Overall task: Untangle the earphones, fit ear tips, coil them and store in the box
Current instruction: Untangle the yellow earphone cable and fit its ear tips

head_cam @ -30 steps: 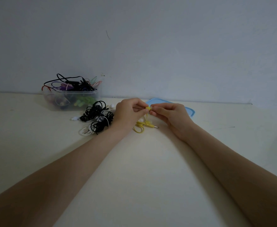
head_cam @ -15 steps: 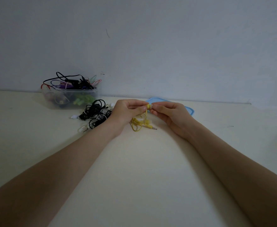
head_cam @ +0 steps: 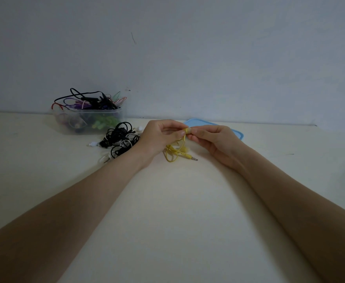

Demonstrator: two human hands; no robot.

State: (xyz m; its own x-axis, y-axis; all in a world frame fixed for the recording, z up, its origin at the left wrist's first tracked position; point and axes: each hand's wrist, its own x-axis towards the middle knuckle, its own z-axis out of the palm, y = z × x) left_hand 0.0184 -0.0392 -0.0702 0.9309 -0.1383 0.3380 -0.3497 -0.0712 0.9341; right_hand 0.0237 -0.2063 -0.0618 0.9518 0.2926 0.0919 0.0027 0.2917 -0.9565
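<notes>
Left hand (head_cam: 159, 137), grip closed: thumb and fingers pinching a yellow earbud (head_cam: 186, 130) from the left. Right hand (head_cam: 214, 139), grip closed too: fingertips (head_cam: 194, 132) pinching the same earbud from the right, so both hands meeting at it, raised a little above the tabletop (head_cam: 177, 211). Too small to tell whether an ear tip sits on the bud.

Yellow cable (head_cam: 172, 153) hanging from the pinch down to the tabletop, bunched in loose loops just near of the hands, plug (head_cam: 192, 158) lying at the right end of the bunch and pointing right.

Left of the left hand, touching the wrist area: tangle of black and white earphones (head_cam: 119, 140) on the tabletop. Farther left and far, against the wall: clear box (head_cam: 90, 121), stuffed with coloured earphones, black, red and purple cords spilling over its rim. Far side of the right hand: blue lid (head_cam: 236, 133), lying flat, partly hidden by the hands.
</notes>
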